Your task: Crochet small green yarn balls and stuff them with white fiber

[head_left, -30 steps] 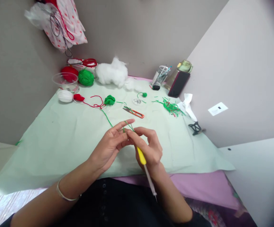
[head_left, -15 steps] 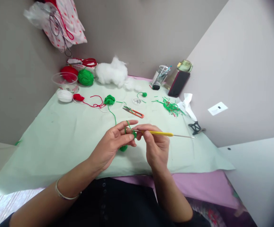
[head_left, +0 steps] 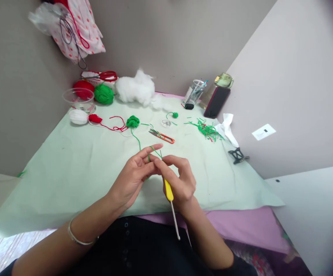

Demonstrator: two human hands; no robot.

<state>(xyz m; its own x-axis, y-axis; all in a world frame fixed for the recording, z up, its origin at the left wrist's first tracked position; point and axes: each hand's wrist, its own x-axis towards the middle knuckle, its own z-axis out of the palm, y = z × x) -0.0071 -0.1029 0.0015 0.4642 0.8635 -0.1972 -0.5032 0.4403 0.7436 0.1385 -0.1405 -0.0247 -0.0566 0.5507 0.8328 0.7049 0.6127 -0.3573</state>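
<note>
My right hand [head_left: 179, 178] is closed round a crochet hook with a yellow grip [head_left: 168, 189]; its thin tip points up and away, its long metal end down toward my body. My left hand [head_left: 139, 168] has green yarn [head_left: 155, 151] looped over its raised index finger and round another finger. Its thumb pinches close to the hook, where the green crochet piece is mostly hidden by the fingers. The yarn runs back to a small green yarn bundle [head_left: 132, 122]. Both hands meet just above the cloth.
Orange thread snips [head_left: 162, 136] lie beyond my hands. Green and red yarn scraps [head_left: 208, 131] and a phone [head_left: 217, 102] are at the right. White stuffing [head_left: 136, 87], a green yarn ball [head_left: 103, 94] and a clear tub [head_left: 80, 100] stand at the back left.
My right hand has turned the hook from lying sideways to pointing away from me, its rear end now toward my body. The green piece has become mostly covered by my fingers.
</note>
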